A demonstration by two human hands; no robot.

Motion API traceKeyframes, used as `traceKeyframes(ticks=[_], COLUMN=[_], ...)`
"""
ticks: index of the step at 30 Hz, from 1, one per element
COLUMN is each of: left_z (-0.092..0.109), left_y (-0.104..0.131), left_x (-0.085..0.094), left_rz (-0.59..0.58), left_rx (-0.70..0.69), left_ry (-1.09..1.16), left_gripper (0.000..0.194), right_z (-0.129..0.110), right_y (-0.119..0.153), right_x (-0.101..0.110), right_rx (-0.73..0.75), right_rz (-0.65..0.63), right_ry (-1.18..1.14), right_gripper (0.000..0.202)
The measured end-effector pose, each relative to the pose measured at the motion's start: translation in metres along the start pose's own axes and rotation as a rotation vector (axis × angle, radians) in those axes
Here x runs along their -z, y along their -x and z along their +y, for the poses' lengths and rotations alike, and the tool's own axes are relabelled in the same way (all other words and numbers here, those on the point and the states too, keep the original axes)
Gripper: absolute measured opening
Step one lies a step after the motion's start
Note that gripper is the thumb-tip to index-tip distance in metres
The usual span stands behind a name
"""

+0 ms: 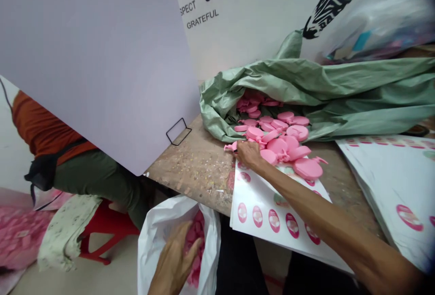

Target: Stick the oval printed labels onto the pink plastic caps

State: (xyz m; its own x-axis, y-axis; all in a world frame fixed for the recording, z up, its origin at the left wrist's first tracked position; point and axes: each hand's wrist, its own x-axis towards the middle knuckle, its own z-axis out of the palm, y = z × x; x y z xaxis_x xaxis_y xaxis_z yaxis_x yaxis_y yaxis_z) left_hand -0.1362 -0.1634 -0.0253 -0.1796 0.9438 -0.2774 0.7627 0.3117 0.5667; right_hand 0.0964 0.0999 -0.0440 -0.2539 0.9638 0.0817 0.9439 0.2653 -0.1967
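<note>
At the mouth of a green woven sack lies a heap of pink oval plastic pieces, some with a short narrow stem. My right hand reaches to the heap's left edge, its fingers closed on a pink plastic piece whose stem sticks out to the left. Below the table edge, my left hand is inside the mouth of a white bag, fingers apart and holding nothing. More pink pieces fill the bag beside that hand. Sheets of oval pink stickers lie under my right forearm.
A large pale panel stands at the left on a black wire foot. Behind it a person in an orange top sits by a red stool. Another stack of sticker sheets lies right on the worn table.
</note>
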Motion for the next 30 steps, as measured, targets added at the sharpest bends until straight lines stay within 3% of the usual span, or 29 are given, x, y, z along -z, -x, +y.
traceKeyframes(ticks=[3,5,9,11,13,14,16,19,23,30], left_z=[0.037,0.059,0.095,0.112,0.126,0.131,0.136,0.132,0.125,0.120], left_y=[-0.019,-0.039,-0.083,-0.096,-0.102,-0.103,-0.100,-0.096,-0.095,-0.094], left_x=[-0.003,-0.010,-0.032,-0.043,-0.054,-0.059,-0.068,-0.074,-0.076,-0.092], left_rz=[-0.080,-0.072,-0.032,-0.171,-0.370,-0.431,-0.422,-0.266,-0.204,-0.135], left_rx=[-0.115,-0.150,-0.100,-0.073,-0.059,-0.046,0.001,0.079,0.088,0.083], left_ry=[0.371,0.571,0.970,1.211,1.373,1.410,1.416,1.348,1.262,1.218], left_gripper=[0.038,0.036,0.038,0.046,0.053,0.054,0.053,0.049,0.052,0.052], right_z=[0.003,0.010,0.024,0.026,0.028,0.029,0.036,0.053,0.067,0.038], right_y=[-0.006,-0.004,0.020,0.042,0.067,0.078,0.095,0.104,0.101,0.111], right_x=[0.002,0.014,0.046,0.052,0.048,0.044,0.032,0.018,0.014,-0.008], right_rx=[0.016,0.023,0.005,0.030,0.072,0.081,0.052,-0.102,-0.278,-0.010], right_rz=[0.011,0.035,0.095,0.024,-0.135,-0.199,-0.211,-0.051,0.115,0.189], right_ry=[-0.003,-0.021,-0.094,-0.299,-0.624,-0.772,-0.890,-0.695,-0.358,-0.171], right_gripper=[0.024,0.025,0.033,0.044,0.053,0.054,0.051,0.040,0.031,0.023])
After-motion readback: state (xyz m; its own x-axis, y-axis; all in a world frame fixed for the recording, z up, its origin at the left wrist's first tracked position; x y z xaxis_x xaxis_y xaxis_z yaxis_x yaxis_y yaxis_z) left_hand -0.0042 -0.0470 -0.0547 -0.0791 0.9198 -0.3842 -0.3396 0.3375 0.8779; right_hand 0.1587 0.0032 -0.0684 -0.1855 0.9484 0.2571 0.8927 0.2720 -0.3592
